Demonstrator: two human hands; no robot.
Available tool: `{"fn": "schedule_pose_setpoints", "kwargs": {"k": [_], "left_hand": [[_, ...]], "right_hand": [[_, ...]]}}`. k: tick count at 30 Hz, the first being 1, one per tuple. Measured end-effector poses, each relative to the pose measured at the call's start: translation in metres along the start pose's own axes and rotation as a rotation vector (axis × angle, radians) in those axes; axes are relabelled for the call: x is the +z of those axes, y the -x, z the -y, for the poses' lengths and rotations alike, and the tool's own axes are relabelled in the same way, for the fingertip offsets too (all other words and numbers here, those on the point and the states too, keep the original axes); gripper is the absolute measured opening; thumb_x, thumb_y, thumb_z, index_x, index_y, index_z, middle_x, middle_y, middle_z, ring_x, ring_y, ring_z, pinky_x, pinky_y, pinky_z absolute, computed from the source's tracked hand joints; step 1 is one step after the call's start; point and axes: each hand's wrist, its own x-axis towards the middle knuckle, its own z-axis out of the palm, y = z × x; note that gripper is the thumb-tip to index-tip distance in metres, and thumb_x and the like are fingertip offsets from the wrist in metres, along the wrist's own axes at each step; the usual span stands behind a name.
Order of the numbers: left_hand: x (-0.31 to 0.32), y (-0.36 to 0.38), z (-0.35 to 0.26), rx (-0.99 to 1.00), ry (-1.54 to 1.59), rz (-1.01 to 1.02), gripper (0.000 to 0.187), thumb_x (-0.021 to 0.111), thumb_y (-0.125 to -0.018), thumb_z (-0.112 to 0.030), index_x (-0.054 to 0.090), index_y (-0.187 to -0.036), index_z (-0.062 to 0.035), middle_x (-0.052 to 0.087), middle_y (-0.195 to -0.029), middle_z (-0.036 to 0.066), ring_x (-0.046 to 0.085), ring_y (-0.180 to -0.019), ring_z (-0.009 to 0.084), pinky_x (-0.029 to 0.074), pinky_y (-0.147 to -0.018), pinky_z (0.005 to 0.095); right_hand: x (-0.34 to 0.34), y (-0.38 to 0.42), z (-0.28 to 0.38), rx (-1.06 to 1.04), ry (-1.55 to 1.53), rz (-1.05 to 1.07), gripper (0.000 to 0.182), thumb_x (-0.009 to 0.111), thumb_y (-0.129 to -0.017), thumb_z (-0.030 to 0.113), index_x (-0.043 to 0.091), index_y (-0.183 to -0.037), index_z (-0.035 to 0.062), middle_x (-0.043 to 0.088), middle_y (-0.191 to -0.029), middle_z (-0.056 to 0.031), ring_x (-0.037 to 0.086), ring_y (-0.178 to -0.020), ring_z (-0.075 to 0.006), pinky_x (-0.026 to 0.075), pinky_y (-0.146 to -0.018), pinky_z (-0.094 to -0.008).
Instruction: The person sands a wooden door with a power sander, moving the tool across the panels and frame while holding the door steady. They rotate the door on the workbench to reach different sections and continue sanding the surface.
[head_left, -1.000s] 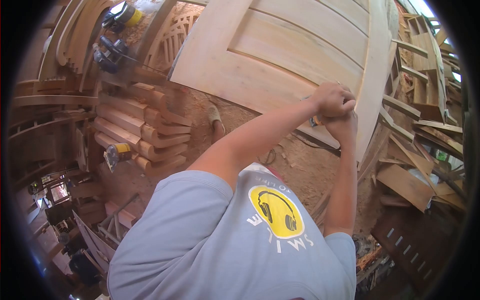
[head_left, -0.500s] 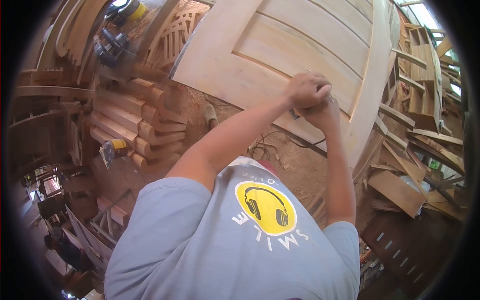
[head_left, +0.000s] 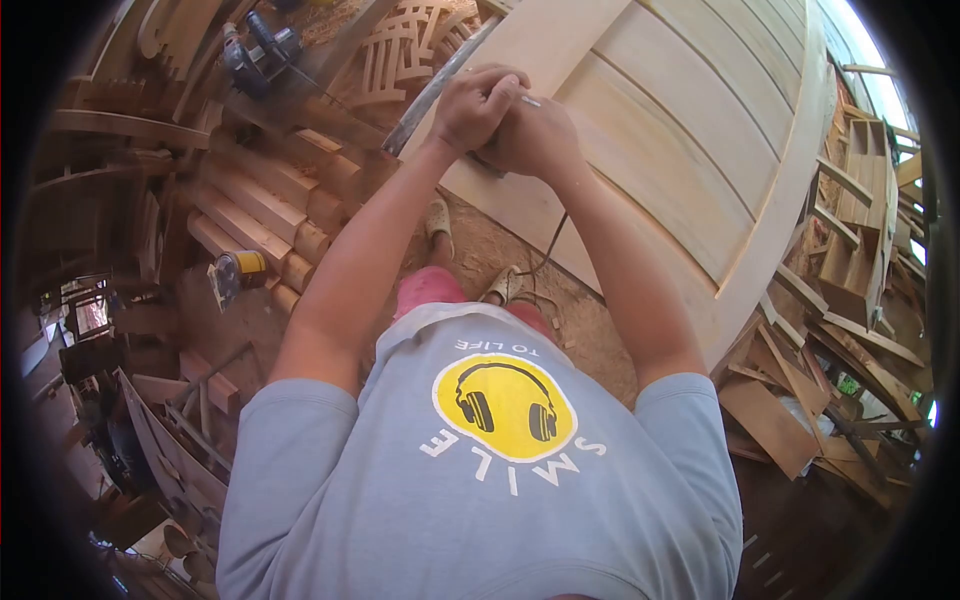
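Observation:
A large pale wooden panel with grooved boards (head_left: 680, 125) lies in front of me. At its near left part, my left hand (head_left: 482, 108) and my right hand (head_left: 532, 138) are pressed together, fingers curled round a dark corded tool (head_left: 490, 168). The hands hide most of the tool, and its kind cannot be made out. My left hand overlaps the knuckles of my right hand. From the tool a black cord (head_left: 553, 240) runs over the panel's near edge down to the floor.
Stacked wooden posts (head_left: 250, 215) and a yellow-labelled container (head_left: 240, 270) are at the left. A blue power tool (head_left: 262, 55) sits at the upper left. Slatted wooden pieces (head_left: 385, 60) lie behind the panel's left edge. Scrap boards (head_left: 770, 420) are piled at the right.
Both hands have moved left along the panel with the tool, from its middle to near its left end. The view has shifted too, and more of my legs and shoes shows.

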Motion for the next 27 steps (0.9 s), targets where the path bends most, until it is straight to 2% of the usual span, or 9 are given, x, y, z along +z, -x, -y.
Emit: {"fn": "schedule_pose_setpoints", "kwargs": {"k": [2,5,12,15,18,24,27], "left_hand": [[-0.019,-0.008,0.007,-0.047,0.012,-0.026,0.029,0.054,-0.095,-0.023,0.075,-0.096,-0.0027,0.075,-0.098,0.014,0.071,-0.097,0.0276,0.054,-0.091,0.0358],[-0.039,-0.019,0.023,-0.053,-0.038,-0.026,0.032,0.051,-0.102,-0.023,0.074,-0.102,0.0007,0.075,-0.104,0.010,0.068,-0.102,0.0198,0.050,-0.094,0.0318],[-0.027,-0.025,0.021,-0.047,-0.046,-0.039,0.031,0.054,-0.101,-0.024,0.075,-0.101,-0.0003,0.075,-0.103,0.010,0.069,-0.100,0.0196,0.051,-0.094,0.0310],[-0.009,-0.023,0.016,-0.048,-0.015,-0.001,0.031,0.054,-0.100,-0.023,0.074,-0.101,-0.0003,0.075,-0.102,0.011,0.070,-0.100,0.0205,0.052,-0.093,0.0316],[0.009,-0.023,0.011,-0.005,-0.013,-0.041,0.031,0.056,-0.094,-0.028,0.077,-0.096,-0.0058,0.075,-0.097,0.013,0.071,-0.093,0.0285,0.054,-0.087,0.0368],[0.015,-0.018,0.005,-0.006,-0.033,-0.020,0.033,0.054,-0.094,-0.030,0.077,-0.097,-0.0065,0.074,-0.096,0.014,0.070,-0.093,0.0305,0.054,-0.087,0.0376],[0.010,-0.022,0.005,-0.024,-0.045,-0.012,0.034,0.054,-0.094,-0.031,0.077,-0.097,-0.0070,0.074,-0.097,0.014,0.070,-0.093,0.0308,0.053,-0.087,0.0378]], "right_hand": [[-0.008,-0.026,0.014,-0.052,-0.002,0.006,0.026,0.074,-0.077,0.033,0.073,-0.086,0.0092,0.075,-0.086,-0.0115,0.073,-0.080,-0.0311,0.058,-0.070,-0.0435],[-0.003,-0.055,0.020,-0.064,0.020,0.053,0.030,0.074,-0.076,0.036,0.074,-0.089,0.0092,0.075,-0.089,-0.0113,0.073,-0.083,-0.0304,0.059,-0.072,-0.0428],[-0.009,-0.053,0.013,-0.049,0.032,0.067,0.031,0.073,-0.078,0.039,0.075,-0.093,0.0113,0.076,-0.092,-0.0092,0.074,-0.088,-0.0288,0.059,-0.077,-0.0422],[-0.022,-0.037,0.011,0.039,0.041,0.106,0.031,0.072,-0.079,0.038,0.075,-0.094,0.0119,0.076,-0.092,-0.0091,0.074,-0.089,-0.0291,0.059,-0.077,-0.0425],[-0.025,-0.024,0.000,0.091,0.038,0.159,0.044,0.075,-0.080,0.046,0.071,-0.111,0.0144,0.076,-0.099,-0.0108,0.073,-0.095,-0.0324,0.058,-0.081,-0.0449],[-0.024,-0.013,-0.005,0.096,-0.027,0.123,0.048,0.077,-0.078,0.046,0.070,-0.112,0.0135,0.076,-0.100,-0.0121,0.073,-0.094,-0.0337,0.058,-0.079,-0.0458],[-0.025,-0.020,-0.003,0.114,0.046,0.137,0.047,0.076,-0.078,0.045,0.070,-0.111,0.0122,0.076,-0.100,-0.0131,0.073,-0.094,-0.0336,0.058,-0.078,-0.0452]]}}
